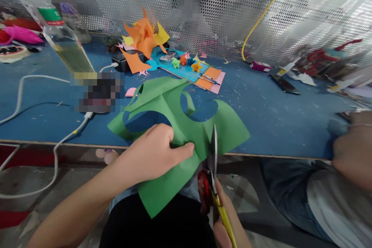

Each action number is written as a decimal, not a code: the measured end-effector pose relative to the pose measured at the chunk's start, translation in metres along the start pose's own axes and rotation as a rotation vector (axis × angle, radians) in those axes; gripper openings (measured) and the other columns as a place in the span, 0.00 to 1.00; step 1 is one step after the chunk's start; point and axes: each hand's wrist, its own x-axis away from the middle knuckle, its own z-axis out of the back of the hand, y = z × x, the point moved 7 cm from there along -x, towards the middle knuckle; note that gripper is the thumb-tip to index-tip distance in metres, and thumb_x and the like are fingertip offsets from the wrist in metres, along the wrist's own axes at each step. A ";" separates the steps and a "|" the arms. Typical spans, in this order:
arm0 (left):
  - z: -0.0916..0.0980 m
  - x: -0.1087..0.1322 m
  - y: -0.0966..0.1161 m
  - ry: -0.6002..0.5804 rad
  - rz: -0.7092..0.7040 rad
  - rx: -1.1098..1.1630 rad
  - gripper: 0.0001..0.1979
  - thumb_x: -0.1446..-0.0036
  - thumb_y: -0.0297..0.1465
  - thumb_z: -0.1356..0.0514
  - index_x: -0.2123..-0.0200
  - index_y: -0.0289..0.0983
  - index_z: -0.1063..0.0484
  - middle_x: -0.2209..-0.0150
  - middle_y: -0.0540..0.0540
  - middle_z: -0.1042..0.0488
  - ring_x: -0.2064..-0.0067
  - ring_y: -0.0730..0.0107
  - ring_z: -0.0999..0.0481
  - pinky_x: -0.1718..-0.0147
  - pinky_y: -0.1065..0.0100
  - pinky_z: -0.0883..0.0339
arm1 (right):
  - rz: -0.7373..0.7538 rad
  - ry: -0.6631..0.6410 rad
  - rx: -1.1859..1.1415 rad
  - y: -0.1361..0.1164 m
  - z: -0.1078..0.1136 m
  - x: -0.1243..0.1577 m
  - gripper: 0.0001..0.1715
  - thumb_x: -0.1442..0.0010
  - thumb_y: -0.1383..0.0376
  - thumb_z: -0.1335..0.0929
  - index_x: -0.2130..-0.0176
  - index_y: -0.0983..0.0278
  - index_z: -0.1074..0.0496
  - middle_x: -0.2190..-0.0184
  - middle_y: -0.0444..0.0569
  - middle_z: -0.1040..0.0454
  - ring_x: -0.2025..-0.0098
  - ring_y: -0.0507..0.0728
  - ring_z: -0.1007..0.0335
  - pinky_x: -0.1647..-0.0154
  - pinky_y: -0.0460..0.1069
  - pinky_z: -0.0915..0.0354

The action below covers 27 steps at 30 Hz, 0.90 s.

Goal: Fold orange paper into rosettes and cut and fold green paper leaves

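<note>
A sheet of green paper (pixel 177 108) with several large rounded holes spreads over the table's front edge, one corner hanging above my lap. My left hand (pixel 158 151) is closed on the sheet near its middle, thumb pointing right. In my right hand (pixel 225 213) are scissors (pixel 215 162) with a red and a yellow handle. The blades point up at the paper's front right part, and the paper lies against them. Part of the right-hand fingers is hidden behind the handles.
Orange paper cutouts (pixel 142 35), small folded paper stars (pixel 197 66) and coloured sheets (pixel 212 75) lie at the back. A bottle (pixel 69 50) stands left, near a phone (pixel 100 93) with a white cable (pixel 55 155). Another person's arm (pixel 353 147) is at the right edge.
</note>
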 end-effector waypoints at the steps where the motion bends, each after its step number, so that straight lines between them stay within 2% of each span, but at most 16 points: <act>1: -0.001 0.000 0.000 -0.009 -0.004 0.002 0.28 0.52 0.51 0.46 0.81 0.38 0.59 0.82 0.55 0.58 0.81 0.79 0.56 0.87 0.72 0.63 | -0.012 -0.002 0.002 0.001 0.001 0.002 0.47 0.58 0.31 0.41 0.52 0.60 0.39 0.69 0.50 0.31 0.73 0.57 0.36 0.72 0.52 0.34; 10: -0.001 0.000 -0.001 -0.022 0.033 -0.012 0.27 0.52 0.51 0.46 0.80 0.39 0.57 0.82 0.56 0.57 0.81 0.79 0.54 0.86 0.72 0.62 | -0.146 0.029 -0.060 0.001 0.005 0.002 0.43 0.63 0.32 0.37 0.58 0.58 0.35 0.69 0.50 0.30 0.68 0.61 0.33 0.65 0.54 0.33; 14: 0.002 0.001 0.002 0.005 0.044 -0.064 0.25 0.52 0.50 0.46 0.80 0.39 0.56 0.82 0.56 0.58 0.81 0.79 0.55 0.86 0.72 0.61 | -0.200 0.028 -0.138 -0.001 0.002 -0.003 0.48 0.70 0.30 0.36 0.59 0.59 0.35 0.72 0.47 0.32 0.75 0.56 0.38 0.74 0.51 0.35; 17: 0.001 0.002 0.002 0.001 0.034 -0.053 0.25 0.52 0.50 0.46 0.80 0.39 0.56 0.82 0.56 0.57 0.81 0.78 0.54 0.86 0.72 0.61 | -0.219 0.017 -0.190 -0.005 -0.004 -0.006 0.50 0.75 0.26 0.40 0.65 0.60 0.35 0.78 0.43 0.38 0.80 0.52 0.45 0.82 0.48 0.40; 20: 0.001 0.003 0.001 -0.001 0.009 -0.035 0.26 0.52 0.50 0.46 0.81 0.38 0.58 0.82 0.56 0.57 0.81 0.78 0.55 0.86 0.72 0.61 | -0.241 0.029 -0.203 -0.008 -0.005 -0.007 0.47 0.74 0.26 0.41 0.70 0.60 0.37 0.80 0.42 0.42 0.81 0.50 0.47 0.84 0.46 0.42; 22: 0.001 0.003 0.000 -0.003 -0.008 -0.025 0.27 0.52 0.50 0.46 0.81 0.38 0.58 0.82 0.55 0.57 0.81 0.78 0.55 0.86 0.72 0.62 | -0.262 -0.014 -0.197 -0.006 -0.006 -0.008 0.46 0.73 0.26 0.40 0.72 0.60 0.38 0.81 0.41 0.42 0.82 0.50 0.47 0.84 0.46 0.43; 27: 0.002 0.002 -0.002 -0.040 0.006 -0.015 0.26 0.52 0.50 0.46 0.81 0.38 0.57 0.81 0.55 0.56 0.80 0.78 0.54 0.86 0.72 0.62 | -0.352 -0.100 -0.190 0.002 -0.004 -0.009 0.44 0.70 0.27 0.40 0.72 0.61 0.37 0.82 0.42 0.41 0.83 0.51 0.43 0.85 0.46 0.44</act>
